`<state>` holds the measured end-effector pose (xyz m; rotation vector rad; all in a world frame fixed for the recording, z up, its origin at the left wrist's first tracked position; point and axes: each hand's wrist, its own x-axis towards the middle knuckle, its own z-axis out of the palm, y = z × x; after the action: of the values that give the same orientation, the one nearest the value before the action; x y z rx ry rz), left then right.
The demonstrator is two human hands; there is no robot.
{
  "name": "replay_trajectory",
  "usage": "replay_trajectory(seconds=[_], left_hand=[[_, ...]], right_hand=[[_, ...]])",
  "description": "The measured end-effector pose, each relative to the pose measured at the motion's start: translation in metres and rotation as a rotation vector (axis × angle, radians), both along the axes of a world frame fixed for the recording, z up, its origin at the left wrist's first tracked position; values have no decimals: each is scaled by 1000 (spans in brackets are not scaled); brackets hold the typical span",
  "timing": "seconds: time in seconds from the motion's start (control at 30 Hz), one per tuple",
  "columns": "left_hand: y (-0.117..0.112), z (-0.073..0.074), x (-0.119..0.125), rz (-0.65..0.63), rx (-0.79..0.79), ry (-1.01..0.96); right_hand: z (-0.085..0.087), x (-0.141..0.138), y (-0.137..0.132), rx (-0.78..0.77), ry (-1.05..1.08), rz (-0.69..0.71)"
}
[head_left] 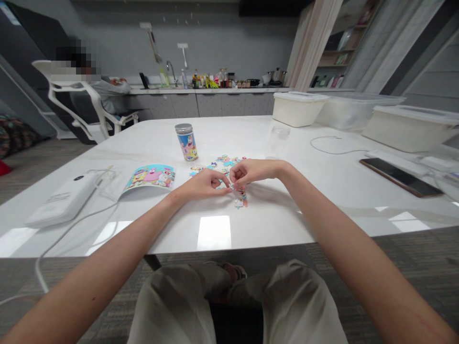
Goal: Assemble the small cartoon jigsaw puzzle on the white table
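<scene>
My left hand [205,184] and my right hand [247,172] meet over the white table. Between their fingertips is a small jigsaw puzzle piece [231,187], partly hidden by the fingers. The thumb and forefinger of each hand are pinched at it. Just below, a few joined puzzle pieces [239,202] lie on the tabletop, partly covered by my right hand. More loose colourful puzzle pieces [224,160] are scattered behind my hands. A curled cartoon picture sheet [152,177] lies left of my left hand, and a cartoon-printed jar with a metal lid [187,142] stands behind it.
A white power bank-like box [62,200] with cables lies at the left. A clear container [278,138] stands behind my right hand. At the right are a phone [399,177], a cable and lidded storage boxes [299,110]. A person sits in a white-framed chair [95,107] at back left.
</scene>
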<state>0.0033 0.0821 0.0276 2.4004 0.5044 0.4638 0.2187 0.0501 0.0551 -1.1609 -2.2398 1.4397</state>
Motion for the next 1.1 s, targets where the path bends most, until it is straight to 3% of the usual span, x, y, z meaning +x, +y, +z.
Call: replay_trajectory(seconds=[0.3,1.1], left_hand=[[-1,2,0,-10,-34,39],[4,-3,-1,24,-107,43]], right_hand=[[3,1,-1,-11,13,40],[6,-1,-3,-44,54,-11]])
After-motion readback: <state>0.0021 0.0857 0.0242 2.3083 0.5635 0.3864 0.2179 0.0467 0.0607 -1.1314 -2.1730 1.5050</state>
